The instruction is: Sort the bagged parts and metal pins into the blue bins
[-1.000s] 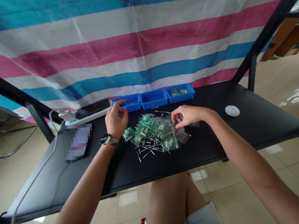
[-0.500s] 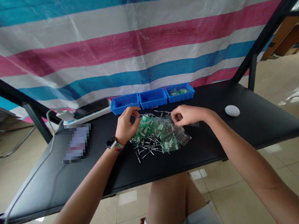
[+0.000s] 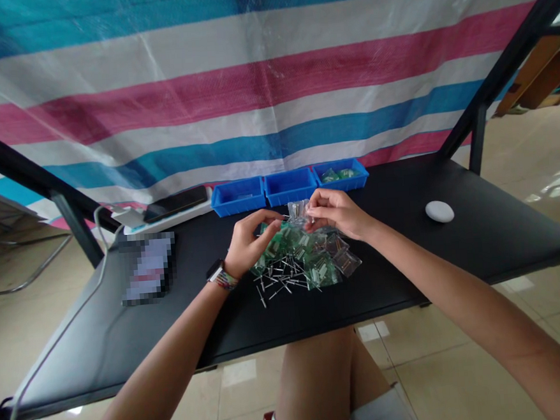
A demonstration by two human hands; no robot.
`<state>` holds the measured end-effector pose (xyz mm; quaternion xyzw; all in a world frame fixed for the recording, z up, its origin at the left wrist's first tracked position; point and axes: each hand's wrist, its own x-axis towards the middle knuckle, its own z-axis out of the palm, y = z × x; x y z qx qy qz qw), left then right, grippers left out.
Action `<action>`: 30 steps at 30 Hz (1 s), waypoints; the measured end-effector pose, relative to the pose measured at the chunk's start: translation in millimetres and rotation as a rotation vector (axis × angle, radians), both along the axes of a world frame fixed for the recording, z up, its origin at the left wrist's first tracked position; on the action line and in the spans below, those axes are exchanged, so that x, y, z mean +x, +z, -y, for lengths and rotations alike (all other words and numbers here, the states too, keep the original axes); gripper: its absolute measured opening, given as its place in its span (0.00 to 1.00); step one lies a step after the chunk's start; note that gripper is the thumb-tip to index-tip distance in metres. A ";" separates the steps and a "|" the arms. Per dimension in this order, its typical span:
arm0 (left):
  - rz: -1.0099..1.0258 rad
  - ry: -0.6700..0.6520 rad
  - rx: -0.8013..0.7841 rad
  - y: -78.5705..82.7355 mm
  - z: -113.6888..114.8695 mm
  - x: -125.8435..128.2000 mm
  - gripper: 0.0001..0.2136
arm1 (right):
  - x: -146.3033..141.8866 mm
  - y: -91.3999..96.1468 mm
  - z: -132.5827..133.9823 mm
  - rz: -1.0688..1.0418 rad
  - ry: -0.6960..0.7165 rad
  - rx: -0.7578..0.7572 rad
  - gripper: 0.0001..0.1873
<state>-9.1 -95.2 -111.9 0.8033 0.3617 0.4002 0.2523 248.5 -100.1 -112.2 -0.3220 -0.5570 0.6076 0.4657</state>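
A pile of small clear and green plastic bags [image 3: 307, 256] with loose metal pins [image 3: 278, 285] lies on the black table [image 3: 478, 234]. My right hand [image 3: 335, 212] is raised over the pile, fingers pinched on a small clear bag [image 3: 299, 212]. My left hand [image 3: 248, 241], with a striped wristband, reaches toward that bag from the left, its fingers curled and its fingertips close to the bag's left edge. Three blue bins stand in a row behind the pile: the left bin [image 3: 238, 197], the middle bin [image 3: 290, 187], and the right bin [image 3: 342, 174] holding green bags.
A white round object [image 3: 439, 211] lies to the right. A dark phone [image 3: 174, 203] rests on a white power strip at the back left, with a white cable [image 3: 55, 354] running off the front left. A blurred flat item [image 3: 147, 269] lies at left. A striped tarp hangs behind.
My right hand has lifted a small clear bag up from the pile. My left hand came back from the left blue bin and moved right, up to the bag.
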 end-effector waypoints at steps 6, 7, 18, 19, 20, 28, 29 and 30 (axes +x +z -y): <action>0.063 -0.044 -0.088 0.4 7.7 8.8 0.15 | -17.8 -10.1 7.8 -0.017 0.037 -0.028 0.21; 0.073 -0.044 -0.095 0.1 8.3 9.4 0.14 | -18.7 -10.3 8.6 -0.006 0.034 -0.027 0.21; 0.087 -0.067 -0.115 -3.6 9.0 9.1 0.16 | -20.4 -7.4 11.4 0.083 -0.041 0.090 0.17; 0.091 -0.070 -0.118 -3.8 8.9 9.4 0.16 | -20.1 -7.1 11.3 0.086 -0.043 0.095 0.17; 0.094 -0.070 -0.120 -3.9 8.7 9.8 0.16 | -19.7 -6.9 11.2 0.094 -0.044 0.093 0.17; 0.100 -0.023 -0.167 -3.6 8.0 10.3 0.19 | -16.9 -6.9 12.8 0.144 -0.096 0.141 0.17; 0.098 -0.011 -0.173 -3.5 8.0 10.0 0.20 | -17.4 -7.0 13.6 0.143 -0.127 0.169 0.15; 0.100 -0.002 -0.183 -3.2 8.1 9.8 0.21 | -17.9 -7.1 14.6 0.145 -0.162 0.203 0.14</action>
